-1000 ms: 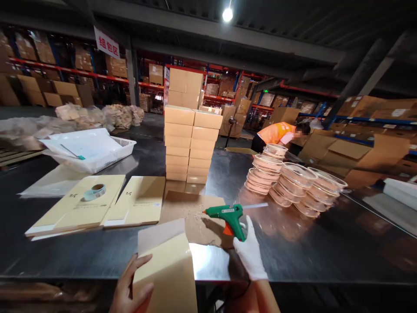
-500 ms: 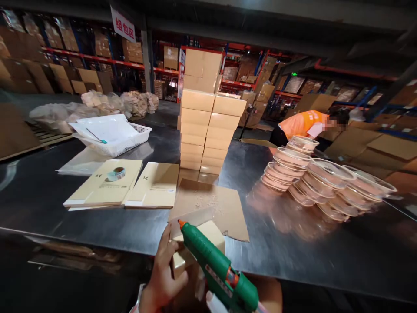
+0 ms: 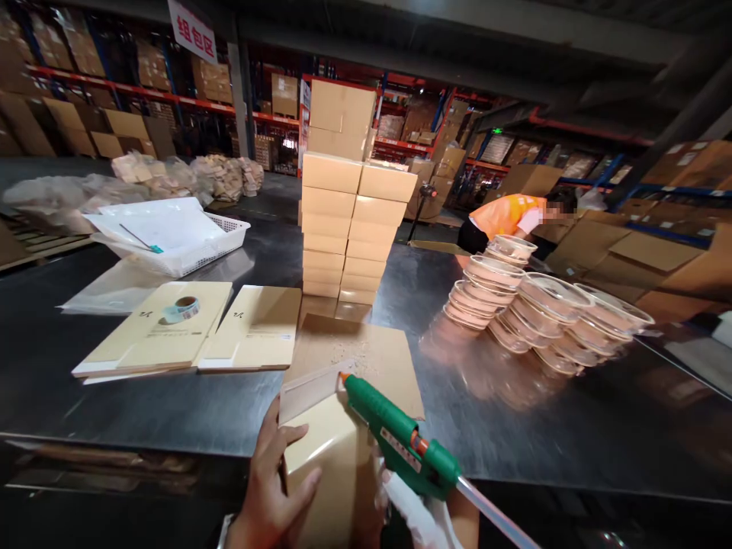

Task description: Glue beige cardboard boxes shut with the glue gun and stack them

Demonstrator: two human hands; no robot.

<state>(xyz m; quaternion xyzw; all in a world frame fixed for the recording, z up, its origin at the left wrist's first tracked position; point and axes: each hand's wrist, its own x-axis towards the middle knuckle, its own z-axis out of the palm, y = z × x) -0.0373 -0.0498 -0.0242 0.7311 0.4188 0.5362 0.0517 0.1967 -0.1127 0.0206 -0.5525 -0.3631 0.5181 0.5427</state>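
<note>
Gripping glue gun [image 3: 400, 442] and box [image 3: 323, 457]

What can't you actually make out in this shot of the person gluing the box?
- Right hand: head view, gloved, cut off by the bottom edge; its grip on the glue gun is mostly hidden.
- Folded carton: its lower part runs out of frame behind the left hand.
- Print on the flat cartons: too small.
- Stacked clear bowls: motion-blurred.

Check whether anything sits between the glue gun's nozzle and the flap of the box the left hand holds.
Nothing visible does. The glue gun in the right hand has its orange tip at the raised flap of the box, which the left hand steadies.
</note>
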